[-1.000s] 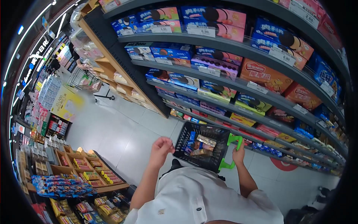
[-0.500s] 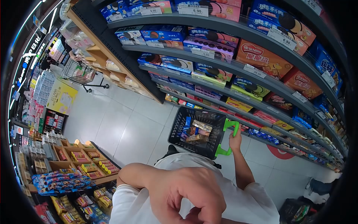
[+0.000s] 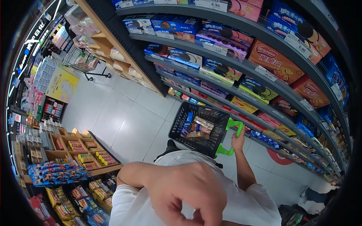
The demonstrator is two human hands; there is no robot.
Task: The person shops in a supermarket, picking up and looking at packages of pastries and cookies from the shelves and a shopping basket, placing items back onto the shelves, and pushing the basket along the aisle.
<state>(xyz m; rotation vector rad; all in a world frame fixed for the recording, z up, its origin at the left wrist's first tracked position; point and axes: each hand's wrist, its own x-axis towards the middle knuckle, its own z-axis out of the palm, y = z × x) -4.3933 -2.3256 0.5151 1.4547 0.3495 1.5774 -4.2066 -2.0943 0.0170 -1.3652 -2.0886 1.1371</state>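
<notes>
My right hand (image 3: 238,140) is wrapped around the green handle (image 3: 239,128) of a black shopping basket (image 3: 174,130). The basket is in front of me and a little to the right, with several small packages (image 3: 196,127) in it, among them a blue packet. Close to the camera, my bent left arm brings up my left hand (image 3: 190,188), fingers and thumb curled in. Its fingertips reach the bottom of the view, and I cannot make out whether anything is between them.
On the right runs a curved-looking shelf (image 3: 222,83) of boxed biscuits with price tags. A wooden display (image 3: 71,145) with snack rolls and hanging bags stands at left. Farther off are a metal shopping cart (image 3: 83,64) and a yellow poster (image 3: 62,86). Tiled floor (image 3: 120,116) lies between.
The camera view has shifted slightly, so the shelves sit a bit further right. My right hand keeps its grip on the basket handle, and my left hand stays curled near the camera.
</notes>
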